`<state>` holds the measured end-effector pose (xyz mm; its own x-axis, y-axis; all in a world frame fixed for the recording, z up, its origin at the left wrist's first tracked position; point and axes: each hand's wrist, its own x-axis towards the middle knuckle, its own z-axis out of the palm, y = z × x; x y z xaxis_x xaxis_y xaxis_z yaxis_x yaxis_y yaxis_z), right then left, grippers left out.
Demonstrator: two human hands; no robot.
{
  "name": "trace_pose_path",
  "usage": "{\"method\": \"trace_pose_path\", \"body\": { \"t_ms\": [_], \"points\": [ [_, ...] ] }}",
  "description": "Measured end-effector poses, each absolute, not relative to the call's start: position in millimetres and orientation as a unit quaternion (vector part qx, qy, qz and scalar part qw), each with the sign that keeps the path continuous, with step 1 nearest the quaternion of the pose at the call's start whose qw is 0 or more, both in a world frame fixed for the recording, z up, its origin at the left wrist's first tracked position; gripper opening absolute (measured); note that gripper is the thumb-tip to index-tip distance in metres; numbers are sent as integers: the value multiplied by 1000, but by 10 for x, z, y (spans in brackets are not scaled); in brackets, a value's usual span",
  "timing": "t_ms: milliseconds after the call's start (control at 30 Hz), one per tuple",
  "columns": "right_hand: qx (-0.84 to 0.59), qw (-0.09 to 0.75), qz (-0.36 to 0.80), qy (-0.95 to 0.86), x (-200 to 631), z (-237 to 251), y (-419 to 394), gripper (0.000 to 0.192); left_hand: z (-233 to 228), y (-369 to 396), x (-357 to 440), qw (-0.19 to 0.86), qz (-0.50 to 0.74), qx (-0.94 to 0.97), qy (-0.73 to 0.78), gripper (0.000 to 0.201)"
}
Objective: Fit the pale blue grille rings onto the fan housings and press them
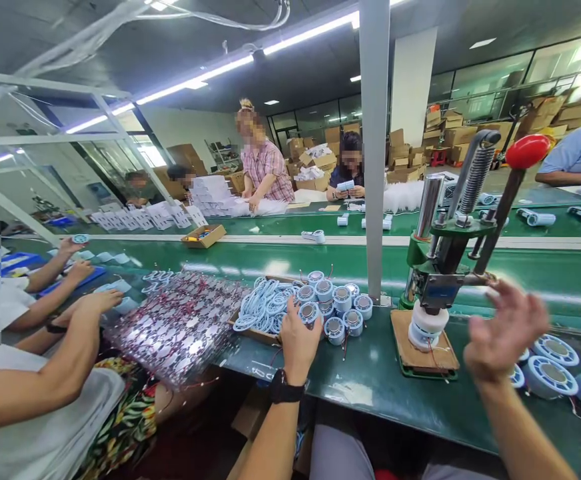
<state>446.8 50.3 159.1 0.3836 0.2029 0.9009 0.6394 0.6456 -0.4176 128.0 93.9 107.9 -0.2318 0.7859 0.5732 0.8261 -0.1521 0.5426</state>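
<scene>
My left hand [298, 343], with a dark band at the wrist, has its fingers and thumb closed round a light-blue round housing [309, 312] with a metal disc in its top. That housing is at the near edge of a cluster of similar housings [343, 298] with thin red wires. My right hand [505, 330] is raised, fingers loosely apart and slightly blurred, beside the hand lever press [440, 287]. Its red-knobbed lever [528, 152] stands up. Beneath the press head, a white round block sits over a blue housing [423, 340] on a brown board [403, 340].
A cardboard tray of blue rings [265, 307] adjoins the cluster. Left of it lies a sheet of metallic parts with red wires [180, 320]. More housings [550, 373] stand at right. A grey post [374, 147] rises ahead; a green conveyor [270, 257] crosses behind. Co-workers sit left and opposite.
</scene>
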Motion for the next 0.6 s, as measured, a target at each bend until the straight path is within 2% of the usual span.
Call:
{"method": "trace_pose_path", "body": {
  "t_ms": [100,167,300,400,500,600],
  "points": [
    [-512,670,-53,-535,4275,811,416,85,1096,645,1329,21,-453,-631,-629,74],
    [-580,627,5,-520,4228,533,423,89,1026,406,1488,-7,-441,-669,-599,74],
    [-598,639,10,-483,4202,422,523,88,762,114,2043,-129,-329,-767,-536,84],
    [-595,658,-24,-461,4188,480,470,90,669,148,2308,-149,-277,-778,-543,78],
    [-619,607,-99,-489,4298,439,189,76,768,312,2131,-68,-299,-784,-540,73],
    [-637,508,-132,-564,4594,241,-163,46,973,626,1534,34,-321,-749,-579,44]
  ]
}}
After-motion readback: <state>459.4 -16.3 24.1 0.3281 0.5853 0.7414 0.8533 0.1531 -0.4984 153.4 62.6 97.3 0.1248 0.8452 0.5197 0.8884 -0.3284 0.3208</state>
